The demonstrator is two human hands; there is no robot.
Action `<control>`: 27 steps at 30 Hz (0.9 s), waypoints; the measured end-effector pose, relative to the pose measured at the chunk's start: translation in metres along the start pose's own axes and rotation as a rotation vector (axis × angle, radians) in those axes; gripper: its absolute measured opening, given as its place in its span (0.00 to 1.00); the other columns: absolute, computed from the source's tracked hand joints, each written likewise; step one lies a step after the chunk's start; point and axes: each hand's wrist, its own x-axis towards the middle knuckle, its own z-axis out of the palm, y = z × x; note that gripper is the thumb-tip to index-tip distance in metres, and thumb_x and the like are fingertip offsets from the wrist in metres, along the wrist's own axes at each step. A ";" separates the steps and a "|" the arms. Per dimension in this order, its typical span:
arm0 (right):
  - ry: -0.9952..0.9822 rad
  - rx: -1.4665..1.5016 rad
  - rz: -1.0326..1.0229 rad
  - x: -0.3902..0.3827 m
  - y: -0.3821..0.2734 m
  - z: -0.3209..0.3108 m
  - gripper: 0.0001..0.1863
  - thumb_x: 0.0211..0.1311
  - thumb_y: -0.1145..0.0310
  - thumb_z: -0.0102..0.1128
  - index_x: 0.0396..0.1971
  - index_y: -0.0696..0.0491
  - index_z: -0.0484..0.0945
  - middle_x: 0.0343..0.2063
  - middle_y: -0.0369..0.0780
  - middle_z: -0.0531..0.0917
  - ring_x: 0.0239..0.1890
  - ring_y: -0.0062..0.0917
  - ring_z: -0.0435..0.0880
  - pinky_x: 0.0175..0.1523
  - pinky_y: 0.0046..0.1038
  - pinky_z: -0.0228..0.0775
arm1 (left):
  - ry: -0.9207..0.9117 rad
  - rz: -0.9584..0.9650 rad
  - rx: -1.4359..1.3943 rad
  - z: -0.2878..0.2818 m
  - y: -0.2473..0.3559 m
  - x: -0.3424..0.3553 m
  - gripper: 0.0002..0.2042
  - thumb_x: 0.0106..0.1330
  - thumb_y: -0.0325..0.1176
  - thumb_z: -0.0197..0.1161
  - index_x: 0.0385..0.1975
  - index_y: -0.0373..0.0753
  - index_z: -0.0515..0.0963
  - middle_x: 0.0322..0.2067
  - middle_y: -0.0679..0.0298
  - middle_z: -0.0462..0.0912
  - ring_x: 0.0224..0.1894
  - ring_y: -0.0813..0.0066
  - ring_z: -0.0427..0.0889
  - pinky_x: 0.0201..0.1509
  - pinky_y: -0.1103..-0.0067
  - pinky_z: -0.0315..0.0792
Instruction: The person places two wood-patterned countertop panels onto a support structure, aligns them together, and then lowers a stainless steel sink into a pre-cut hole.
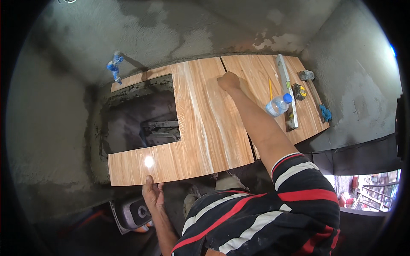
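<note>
A glossy wood-grain slab [205, 123], likely tile, lies across the counter with a large rectangular cutout on its left side. My left hand [153, 194] grips its near edge, thumb near the top and fingers at the underside. Against the slab's right edge, toward the far side, rests my right hand [229, 81], closed; its fingertips are hidden, so what they hold cannot be made out. A narrow dark gap separates this slab from a second wood-grain slab [256, 72] on the right. My right forearm crosses over that gap.
The right slab carries a water bottle [278, 105], a yellow pencil [270, 88], a spirit level [285, 81], a tape measure [300, 91] and a blue crumpled piece [325, 113]. Blue-wrapped pipe fittings [114, 68] stick out at the back left. Below sits a metal sink [134, 215].
</note>
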 end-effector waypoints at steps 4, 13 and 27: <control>0.004 0.036 0.038 -0.005 -0.001 -0.004 0.23 0.60 0.59 0.65 0.45 0.65 0.84 0.48 0.57 0.85 0.54 0.46 0.84 0.58 0.39 0.76 | -0.015 -0.018 0.016 0.002 0.002 0.000 0.24 0.68 0.38 0.69 0.60 0.38 0.72 0.54 0.64 0.82 0.51 0.71 0.83 0.36 0.79 0.81; 0.099 -0.036 -0.030 -0.002 0.001 -0.006 0.18 0.59 0.67 0.62 0.43 0.64 0.85 0.47 0.56 0.85 0.53 0.46 0.85 0.58 0.38 0.77 | 0.024 -0.022 0.018 0.010 0.002 -0.002 0.24 0.67 0.39 0.70 0.60 0.38 0.72 0.51 0.63 0.81 0.48 0.71 0.84 0.35 0.77 0.84; 0.072 -0.093 -0.024 -0.005 -0.010 -0.009 0.16 0.61 0.68 0.58 0.43 0.62 0.86 0.47 0.55 0.86 0.54 0.46 0.85 0.57 0.40 0.77 | 0.008 -0.030 0.029 0.008 0.005 0.006 0.22 0.69 0.39 0.69 0.58 0.38 0.73 0.50 0.64 0.83 0.45 0.73 0.84 0.32 0.79 0.77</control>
